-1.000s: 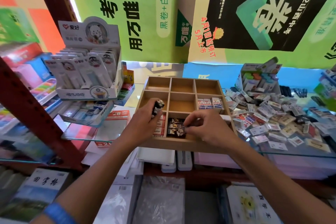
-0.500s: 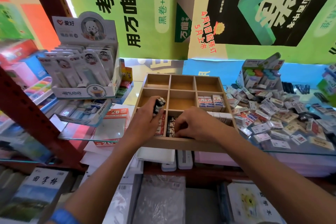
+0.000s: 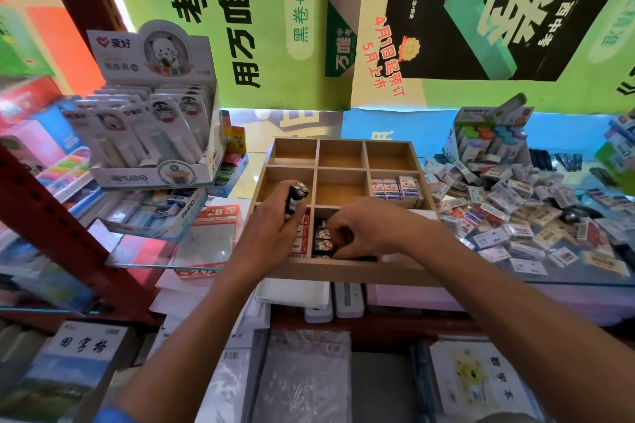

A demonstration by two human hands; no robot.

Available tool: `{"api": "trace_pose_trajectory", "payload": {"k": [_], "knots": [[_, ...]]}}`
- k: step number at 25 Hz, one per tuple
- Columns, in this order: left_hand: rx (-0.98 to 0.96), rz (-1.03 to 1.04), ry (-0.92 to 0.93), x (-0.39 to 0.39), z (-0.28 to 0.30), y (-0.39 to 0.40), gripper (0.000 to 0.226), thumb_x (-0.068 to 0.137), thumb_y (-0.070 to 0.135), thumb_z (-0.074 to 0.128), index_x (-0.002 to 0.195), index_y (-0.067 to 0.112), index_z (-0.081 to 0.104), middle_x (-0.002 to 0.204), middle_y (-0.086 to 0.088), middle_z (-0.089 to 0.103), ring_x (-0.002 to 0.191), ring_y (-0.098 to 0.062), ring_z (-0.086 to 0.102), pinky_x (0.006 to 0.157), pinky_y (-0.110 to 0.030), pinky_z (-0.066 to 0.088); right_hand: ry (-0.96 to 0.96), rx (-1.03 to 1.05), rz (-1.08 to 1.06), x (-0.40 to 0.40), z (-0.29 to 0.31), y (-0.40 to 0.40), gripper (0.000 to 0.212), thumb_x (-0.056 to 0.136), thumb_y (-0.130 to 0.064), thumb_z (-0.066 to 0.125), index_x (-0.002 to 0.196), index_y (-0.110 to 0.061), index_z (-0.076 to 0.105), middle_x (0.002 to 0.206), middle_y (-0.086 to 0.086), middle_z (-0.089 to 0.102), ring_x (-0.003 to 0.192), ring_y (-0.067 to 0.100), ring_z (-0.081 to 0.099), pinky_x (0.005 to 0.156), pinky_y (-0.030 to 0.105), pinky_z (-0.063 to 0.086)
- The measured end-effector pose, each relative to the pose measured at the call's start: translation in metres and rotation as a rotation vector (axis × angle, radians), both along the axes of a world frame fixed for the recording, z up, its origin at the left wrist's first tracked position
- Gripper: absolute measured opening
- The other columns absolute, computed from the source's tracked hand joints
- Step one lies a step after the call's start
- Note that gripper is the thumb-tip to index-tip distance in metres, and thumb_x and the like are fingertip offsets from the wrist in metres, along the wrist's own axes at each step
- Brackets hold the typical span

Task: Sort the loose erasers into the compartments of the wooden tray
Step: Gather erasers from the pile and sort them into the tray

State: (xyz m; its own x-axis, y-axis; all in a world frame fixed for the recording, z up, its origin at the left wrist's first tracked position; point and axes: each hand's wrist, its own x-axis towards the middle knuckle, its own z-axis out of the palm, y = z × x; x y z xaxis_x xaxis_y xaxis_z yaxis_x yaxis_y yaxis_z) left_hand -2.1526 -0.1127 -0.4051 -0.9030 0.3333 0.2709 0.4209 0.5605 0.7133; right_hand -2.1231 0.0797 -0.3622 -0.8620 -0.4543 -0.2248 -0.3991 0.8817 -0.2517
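Erasers fill only part of the wooden tray (image 3: pixel 347 271), a shallow box of pale, smooth board split by thin slats into nine square compartments. It sits at the near edge of a glass table (image 3: pixel 584 280), probably so both hands can work over it without stretching.

The left hand (image 3: pixel 271 233) hovers over the near-left and middle-left compartments, its grip closed round a small stack of dark erasers (image 3: pixel 294 197) held upright. It looks like a reserve, kept ready to feed the sorting. Under that hand, the near-left compartment holds red-and-white erasers (image 3: pixel 299 240) packed flat.

The right hand (image 3: pixel 364 232) reaches into the near-middle compartment, fingers curled down among the dark printed erasers (image 3: pixel 323 239) already lying in a row there. It seems to be pinching or nudging one into line, though whether the fingers close on one I cannot tell. Matching kinds go together, so the dark stack likely belongs in this same slot.

White erasers (image 3: pixel 395 187) in paper sleeves stand side by side in the middle-right compartment; the three far compartments and the centre one show bare wood.

Right of the tray, the loose pile (image 3: pixel 522 216) spreads across the glass: small rectangular blocks in glossy printed wrappers, lying at every angle. Much sorting remains.
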Motion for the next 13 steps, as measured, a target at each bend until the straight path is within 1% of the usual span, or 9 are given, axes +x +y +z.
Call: {"api": "trace_pose_trajectory", "payload": {"k": [2, 3, 5, 7, 8, 9, 11, 13], "knots": [[0.004, 0.001, 0.001, -0.001, 0.000, 0.000, 0.031, 0.101, 0.028, 0.049, 0.131, 0.020, 0.046, 0.114, 0.000, 0.062, 0.101, -0.013, 0.062, 0.074, -0.018, 0.049, 0.109, 0.081, 0.041, -0.004, -0.002, -0.005, 0.018, 0.089, -0.038, 0.068, 0.085, -0.027, 0.054, 0.088, -0.012, 0.056, 0.083, 0.008, 0.051, 0.066, 0.021, 0.039], [0.005, 0.000, 0.001, 0.000, 0.000, -0.001, 0.031, 0.101, 0.028, 0.049, 0.131, 0.020, 0.046, 0.113, 0.000, 0.062, 0.100, -0.013, 0.062, 0.075, -0.019, 0.050, 0.136, 0.075, 0.044, -0.004, -0.004, -0.005, 0.020, 0.090, -0.039, 0.067, 0.085, -0.029, 0.051, 0.088, -0.013, 0.054, 0.084, 0.008, 0.050, 0.065, 0.020, 0.036], [0.006, -0.004, 0.008, -0.001, -0.001, -0.001, 0.032, 0.101, 0.028, 0.049, 0.132, 0.020, 0.046, 0.114, -0.001, 0.062, 0.101, -0.014, 0.062, 0.077, -0.023, 0.052, 0.104, -0.025, 0.002, -0.001, -0.004, 0.002, 0.019, 0.089, -0.040, 0.068, 0.086, -0.031, 0.052, 0.088, -0.015, 0.052, 0.085, 0.007, 0.049, 0.066, 0.020, 0.037], [0.003, -0.007, 0.016, -0.001, -0.001, -0.001, 0.033, 0.102, 0.028, 0.049, 0.133, 0.021, 0.045, 0.117, -0.002, 0.062, 0.103, -0.014, 0.062, 0.079, -0.025, 0.053, -0.002, -0.110, -0.027, 0.004, 0.001, 0.011, 0.014, 0.087, -0.035, 0.072, 0.091, -0.028, 0.060, 0.092, -0.014, 0.055, 0.087, 0.005, 0.051, 0.075, 0.025, 0.046], [0.002, -0.010, 0.015, -0.001, -0.001, -0.001, 0.034, 0.102, 0.028, 0.049, 0.134, 0.021, 0.045, 0.118, -0.002, 0.061, 0.104, -0.014, 0.061, 0.080, -0.025, 0.053, -0.047, -0.090, -0.018, 0.006, 0.003, 0.013, 0.013, 0.086, -0.030, 0.072, 0.095, -0.028, 0.063, 0.094, -0.013, 0.057, 0.088, 0.004, 0.052, 0.079, 0.028, 0.049], [0.004, -0.012, 0.012, -0.001, -0.001, -0.001, 0.034, 0.102, 0.028, 0.049, 0.135, 0.021, 0.044, 0.119, -0.002, 0.061, 0.105, -0.015, 0.061, 0.080, -0.025, 0.053, -0.066, -0.027, 0.000, 0.006, 0.005, 0.013, 0.015, 0.086, -0.026, 0.072, 0.098, -0.028, 0.064, 0.097, -0.012, 0.058, 0.090, 0.006, 0.053, 0.082, 0.030, 0.051], [0.006, -0.013, 0.001, -0.001, -0.002, 0.000, 0.035, 0.102, 0.028, 0.048, 0.136, 0.021, 0.044, 0.119, -0.002, 0.061, 0.104, -0.015, 0.061, 0.078, -0.022, 0.052, -0.018, 0.110, 0.047, 0.005, 0.006, 0.008, 0.017, 0.086, -0.022, 0.071, 0.100, -0.029, 0.062, 0.101, -0.009, 0.062, 0.094, 0.010, 0.056, 0.082, 0.030, 0.051], [0.006, -0.011, -0.003, -0.001, -0.002, -0.001, 0.036, 0.102, 0.028, 0.049, 0.136, 0.021, 0.044, 0.119, -0.002, 0.061, 0.104, -0.014, 0.061, 0.076, -0.020, 0.050, 0.061, 0.167, 0.061, 0.002, 0.004, 0.005, 0.016, 0.086, -0.025, 0.071, 0.096, -0.029, 0.059, 0.101, -0.007, 0.061, 0.094, 0.013, 0.055, 0.078, 0.028, 0.048]]}}
